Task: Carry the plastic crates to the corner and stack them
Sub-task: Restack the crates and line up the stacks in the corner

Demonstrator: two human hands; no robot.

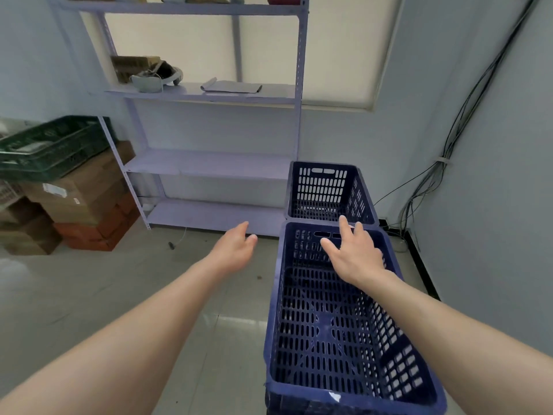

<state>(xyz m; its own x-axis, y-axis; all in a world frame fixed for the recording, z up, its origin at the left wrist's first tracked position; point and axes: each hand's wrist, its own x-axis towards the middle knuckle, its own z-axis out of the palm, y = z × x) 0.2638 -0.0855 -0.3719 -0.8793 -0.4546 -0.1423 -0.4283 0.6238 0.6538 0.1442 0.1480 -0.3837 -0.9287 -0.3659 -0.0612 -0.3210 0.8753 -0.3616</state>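
Note:
Two dark blue slotted plastic crates stand end to end on the floor by the right wall. The near blue crate (338, 333) is empty and close below me; the far blue crate (324, 193) sits behind it near the corner. My right hand (354, 254) hovers over the near crate's far end with fingers spread, holding nothing. To the left of that crate, my left hand (235, 250) is stretched out above the floor, fingers relaxed and empty.
A pale metal shelf rack (209, 163) stands against the back wall. At the left, a dark green crate (51, 145) rests on stacked cardboard boxes (80, 202). Cables (431, 187) hang down the right wall. Tiled floor (104, 295) lies at the left.

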